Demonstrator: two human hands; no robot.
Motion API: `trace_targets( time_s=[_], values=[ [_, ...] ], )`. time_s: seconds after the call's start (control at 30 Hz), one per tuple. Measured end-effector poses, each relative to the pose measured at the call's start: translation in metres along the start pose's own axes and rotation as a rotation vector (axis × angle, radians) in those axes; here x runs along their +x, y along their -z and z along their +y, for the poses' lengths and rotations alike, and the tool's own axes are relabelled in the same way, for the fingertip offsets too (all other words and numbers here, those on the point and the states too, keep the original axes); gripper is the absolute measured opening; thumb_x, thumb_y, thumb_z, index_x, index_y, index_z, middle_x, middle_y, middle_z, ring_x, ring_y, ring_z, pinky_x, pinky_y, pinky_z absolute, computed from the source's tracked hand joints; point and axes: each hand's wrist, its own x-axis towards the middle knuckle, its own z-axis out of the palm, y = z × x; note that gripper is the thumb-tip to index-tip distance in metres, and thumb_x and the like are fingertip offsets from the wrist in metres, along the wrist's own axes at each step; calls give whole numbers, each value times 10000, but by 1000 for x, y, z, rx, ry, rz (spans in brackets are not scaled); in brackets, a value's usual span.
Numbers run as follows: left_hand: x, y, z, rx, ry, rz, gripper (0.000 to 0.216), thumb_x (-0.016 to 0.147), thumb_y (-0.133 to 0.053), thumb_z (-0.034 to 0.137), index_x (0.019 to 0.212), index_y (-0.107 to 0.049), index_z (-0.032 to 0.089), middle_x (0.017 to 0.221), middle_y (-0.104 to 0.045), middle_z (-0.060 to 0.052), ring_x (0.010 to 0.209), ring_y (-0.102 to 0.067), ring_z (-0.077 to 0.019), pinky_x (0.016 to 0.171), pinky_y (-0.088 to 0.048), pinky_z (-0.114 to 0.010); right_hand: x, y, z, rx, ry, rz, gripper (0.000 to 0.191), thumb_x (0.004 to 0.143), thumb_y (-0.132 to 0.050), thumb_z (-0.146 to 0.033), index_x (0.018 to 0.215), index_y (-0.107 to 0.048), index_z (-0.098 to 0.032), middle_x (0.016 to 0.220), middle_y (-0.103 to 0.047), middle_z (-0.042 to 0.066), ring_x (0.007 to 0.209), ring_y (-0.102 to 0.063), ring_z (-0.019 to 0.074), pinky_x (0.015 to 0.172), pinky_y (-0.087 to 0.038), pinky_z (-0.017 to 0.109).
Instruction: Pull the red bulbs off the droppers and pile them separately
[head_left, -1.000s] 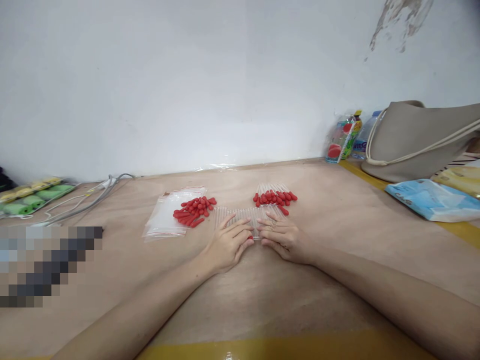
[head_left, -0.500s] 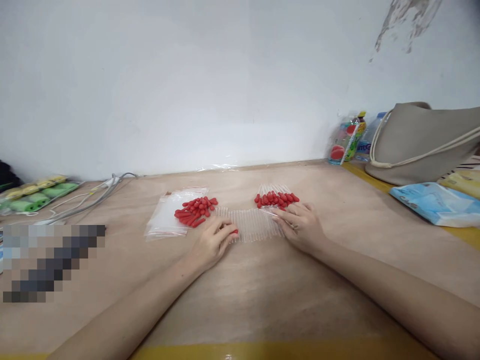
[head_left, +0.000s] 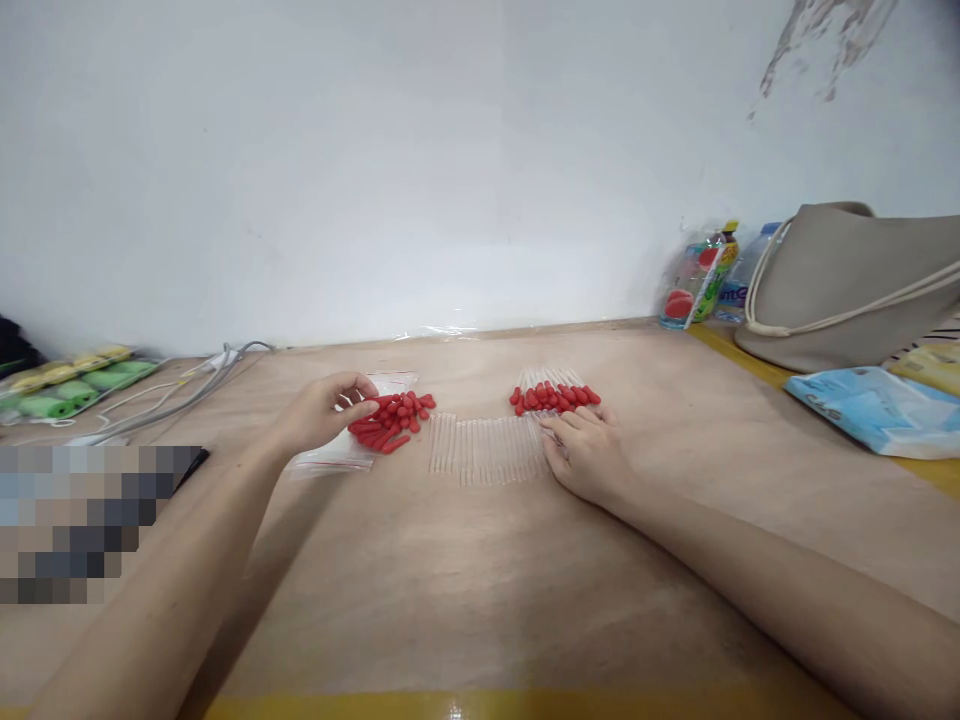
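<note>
My left hand (head_left: 330,408) is over the left edge of a heap of loose red rubber bulbs (head_left: 394,420). Its thumb and fingers are curved with a gap between them, the thumb tip touching or almost touching a bulb. Under the heap lie clear zip bags (head_left: 330,462). A row of thin clear tubes (head_left: 487,450) lies side by side in the middle. At the row's right end, my right hand (head_left: 589,450) is closed, its fingertips on a clear tube, mostly hidden. Just beyond it lie several droppers (head_left: 551,390), red bulbs fitted on clear tubes.
Cables (head_left: 202,385) and packs of green and yellow rolls (head_left: 82,385) lie at the far left, behind a blurred-out object (head_left: 90,520). On the right are drink bottles (head_left: 697,280), a grey bag (head_left: 847,280) and a blue-white packet (head_left: 874,410). A wall stands behind the table.
My left hand has moved left and away from me, from the front of the tube row to the bulb heap. The red bulb seen at its fingertips no longer shows there. My right hand has shifted slightly.
</note>
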Motion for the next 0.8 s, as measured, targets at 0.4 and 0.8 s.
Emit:
trace_targets(
  time_s=[0.4,0.8],
  values=[
    [2,7,-37,69,110,-189,333,636,-591,512,745,-565,198,708,-607,-11,636,-538,-149,557,-410,-242,-3,0,-4,2,73,-92,327,820,-464,-442,911,-638,-181,782,-629,51,772,-499,193,786,-244,379],
    [4,9,-22,218,61,56,318,715,-515,497,773,-585,192,811,-615,-39,701,-554,-174,623,-437,-284,-6,6,0,80,49,36,291,820,-483,-428,838,-650,-189,735,-639,35,718,-508,157,769,-239,346]
  ],
)
